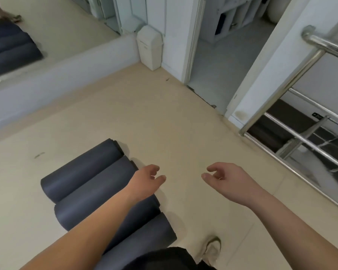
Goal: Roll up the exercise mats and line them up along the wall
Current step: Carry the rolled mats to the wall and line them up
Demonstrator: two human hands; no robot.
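Observation:
Several rolled dark grey exercise mats (82, 170) lie side by side on the beige floor at the lower left, a short way out from the pale low wall (66, 78). My left forearm crosses over the nearer rolls. My left hand (146, 181) hovers past their right ends, fingers loosely curled and apart, holding nothing. My right hand (225, 179) hangs over bare floor to the right, fingers also apart and empty.
A mirror (53, 22) above the low wall reflects the rolls. A white bin (149, 47) stands in the corner beside an open doorway (219, 61). A steel stair railing (293, 137) runs along the right. My shoe (211, 248) is at the bottom.

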